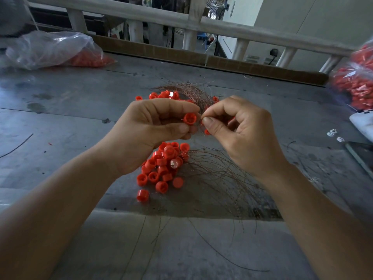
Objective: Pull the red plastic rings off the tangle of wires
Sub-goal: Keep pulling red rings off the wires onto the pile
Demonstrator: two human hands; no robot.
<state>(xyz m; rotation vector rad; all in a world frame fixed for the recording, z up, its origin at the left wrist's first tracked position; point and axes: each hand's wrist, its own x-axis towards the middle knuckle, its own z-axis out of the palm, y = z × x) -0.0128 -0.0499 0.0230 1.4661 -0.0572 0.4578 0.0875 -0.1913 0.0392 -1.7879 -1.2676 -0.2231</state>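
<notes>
My left hand (147, 128) pinches one red plastic ring (189, 118) between thumb and fingers, held above the table. Right beside it, my right hand (240, 130) pinches thin copper wire at the ring's edge with thumb and forefinger. A tangle of copper wires (220, 174) spreads below my right hand and arcs behind both hands. Several red rings lie in a pile (161, 170) under my hands. More red rings (163, 95) sit behind my left hand among the wires.
The grey metal table (70, 110) carries a clear plastic bag of red parts (54, 49) at far left and another such bag (355, 81) at far right. A white object (363, 124) lies at the right edge. A wooden railing (181, 23) runs behind.
</notes>
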